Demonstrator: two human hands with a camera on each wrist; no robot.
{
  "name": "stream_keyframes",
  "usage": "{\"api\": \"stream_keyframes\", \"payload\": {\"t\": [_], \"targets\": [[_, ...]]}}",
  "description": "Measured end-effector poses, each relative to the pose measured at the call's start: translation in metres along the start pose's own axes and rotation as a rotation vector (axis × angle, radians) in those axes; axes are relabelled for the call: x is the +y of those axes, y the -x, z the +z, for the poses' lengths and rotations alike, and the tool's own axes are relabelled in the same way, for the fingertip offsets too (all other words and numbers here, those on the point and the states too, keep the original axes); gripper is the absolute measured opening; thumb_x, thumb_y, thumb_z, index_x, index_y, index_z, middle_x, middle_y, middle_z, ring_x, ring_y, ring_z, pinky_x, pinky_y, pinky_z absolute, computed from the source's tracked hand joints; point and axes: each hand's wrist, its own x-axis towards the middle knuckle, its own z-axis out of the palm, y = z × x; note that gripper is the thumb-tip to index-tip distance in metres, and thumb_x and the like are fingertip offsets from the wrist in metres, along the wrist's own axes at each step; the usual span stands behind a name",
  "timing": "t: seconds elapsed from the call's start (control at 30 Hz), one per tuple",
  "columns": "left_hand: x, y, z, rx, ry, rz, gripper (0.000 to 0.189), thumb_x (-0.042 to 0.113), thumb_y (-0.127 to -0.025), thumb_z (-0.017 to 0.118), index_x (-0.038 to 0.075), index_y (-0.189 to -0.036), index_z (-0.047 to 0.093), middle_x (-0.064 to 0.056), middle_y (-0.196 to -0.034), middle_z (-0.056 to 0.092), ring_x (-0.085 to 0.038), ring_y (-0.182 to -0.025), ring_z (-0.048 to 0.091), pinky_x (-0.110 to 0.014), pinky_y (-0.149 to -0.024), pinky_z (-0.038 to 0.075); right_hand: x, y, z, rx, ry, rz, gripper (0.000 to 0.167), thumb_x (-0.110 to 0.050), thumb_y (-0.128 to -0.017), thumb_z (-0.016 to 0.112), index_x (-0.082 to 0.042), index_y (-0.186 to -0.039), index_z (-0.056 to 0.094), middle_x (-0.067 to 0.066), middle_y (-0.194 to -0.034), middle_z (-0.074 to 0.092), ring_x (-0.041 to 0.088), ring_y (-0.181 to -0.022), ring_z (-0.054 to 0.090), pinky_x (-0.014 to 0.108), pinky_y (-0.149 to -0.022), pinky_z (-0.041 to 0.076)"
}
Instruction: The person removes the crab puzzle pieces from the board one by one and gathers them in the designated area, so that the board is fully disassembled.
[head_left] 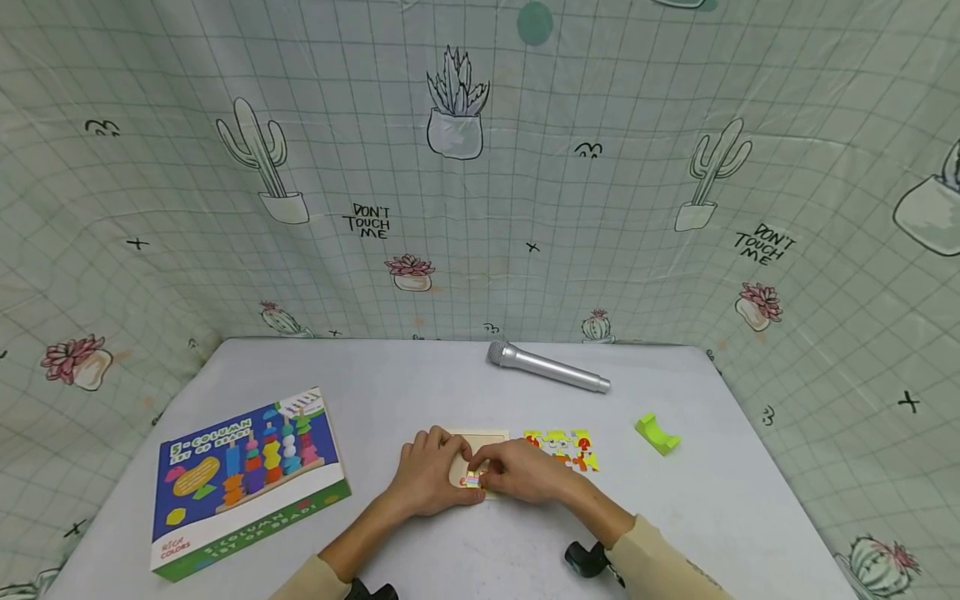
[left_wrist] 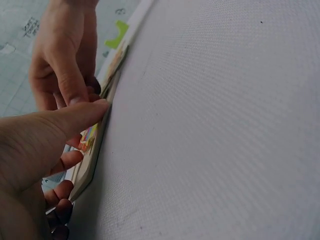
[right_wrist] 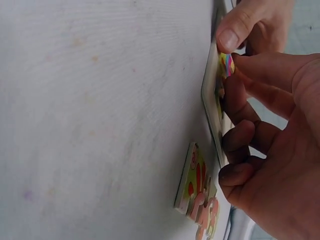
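Observation:
A shallow wooden puzzle tray (head_left: pixel 491 436) lies at the front middle of the table, partly covered by both hands. My left hand (head_left: pixel 429 473) holds it at the left side, with the thumb on the near edge and the other fingers spread around the frame. Inside the tray, a small puzzle piece (right_wrist: pixel 228 65) with yellow, pink and blue stripes is pinched by my right hand (head_left: pixel 531 472) between thumb and index finger. The left thumb tip (right_wrist: pixel 229 40) is close beside that piece. Several yellow and red puzzle pieces (head_left: pixel 557 437) lie just right of the tray.
A blue, white and green bead-set box (head_left: pixel 247 475) lies at the left. Toward the back is a silver microphone (head_left: pixel 551 367). A curved lime-green block (head_left: pixel 657 434) sits to the right. Patterned cloth (head_left: pixel 480 208) hangs behind and beside the table.

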Motion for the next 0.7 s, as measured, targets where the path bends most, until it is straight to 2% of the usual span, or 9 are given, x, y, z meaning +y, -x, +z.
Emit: {"api": "stream_keyframes", "payload": {"t": [0.1,0.4,0.7], "targets": [[-0.0002,0.0002,-0.0002,0.001,0.007,0.002,0.047,0.054,-0.071,0.085,0.025,-0.097,0.057,0.001,-0.102,0.045,-0.021,-0.095,0.043,-0.043,-0.079,0.031,-0.0012,-0.0013,-0.0003,0.009,0.004,0.005,0.017,-0.017,-0.094,0.068,-0.019,-0.111,0.07,-0.012,-0.073,0.06,0.001,-0.062,0.05,0.022,-0.059,0.042],[-0.0004,0.0008,-0.0003,-0.004,0.016,0.004,0.049,0.053,-0.07,0.086,0.024,-0.097,0.057,0.001,-0.102,0.045,-0.022,-0.095,0.042,-0.043,-0.079,0.031,-0.0022,-0.0032,0.0002,0.013,0.011,0.035,0.002,-0.018,-0.097,0.064,-0.019,-0.098,0.064,-0.013,-0.073,0.058,0.001,-0.061,0.05,0.023,-0.059,0.042],[-0.0009,-0.0001,-0.0009,-0.012,-0.001,0.006,0.053,0.056,-0.068,0.086,0.024,-0.099,0.057,0.001,-0.102,0.043,-0.022,-0.094,0.041,-0.043,-0.078,0.031,-0.0005,-0.0032,-0.004,-0.033,-0.005,0.038,0.006,-0.018,-0.101,0.06,-0.02,-0.095,0.061,-0.012,-0.076,0.055,0.002,-0.063,0.047,0.023,-0.061,0.04]]}}
